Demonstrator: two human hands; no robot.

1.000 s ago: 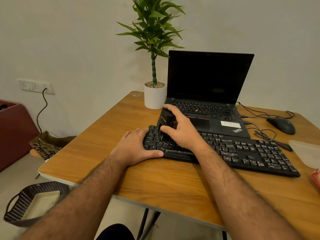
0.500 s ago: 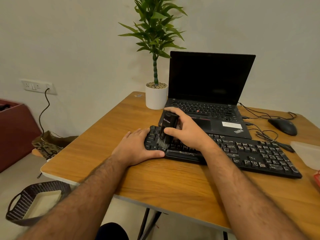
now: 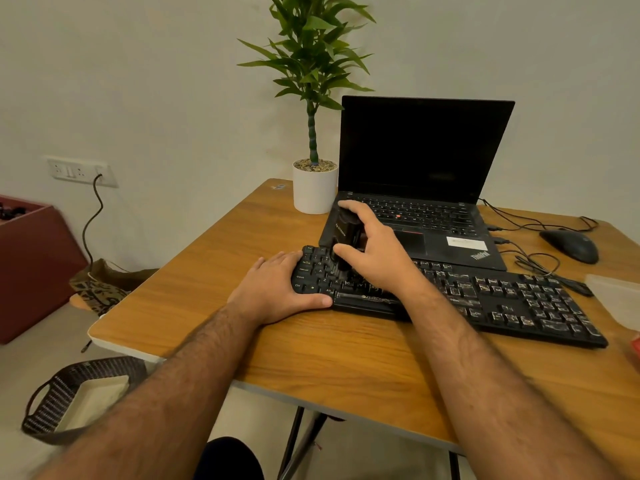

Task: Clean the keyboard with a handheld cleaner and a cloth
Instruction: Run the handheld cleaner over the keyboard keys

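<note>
A black keyboard (image 3: 512, 299) lies across the wooden table (image 3: 346, 358) in front of the laptop. My right hand (image 3: 374, 251) grips a black handheld cleaner (image 3: 346, 233), held upright with its brush end down on the keys near the keyboard's left end. My left hand (image 3: 277, 289) rests on the keyboard's left edge, with the thumb along the front edge and the fingers over the far corner. No cloth shows in this view.
An open black laptop (image 3: 422, 188) stands behind the keyboard, with a white potted plant (image 3: 314, 188) at its left. A black mouse (image 3: 569, 245) and loose cables lie at the back right. A pale container (image 3: 620, 299) sits at the right edge. A woven basket (image 3: 69, 396) stands on the floor.
My right hand has moved the cleaner slightly along the keys at the keyboard's left end. The left hand has stayed on the keyboard's edge.
</note>
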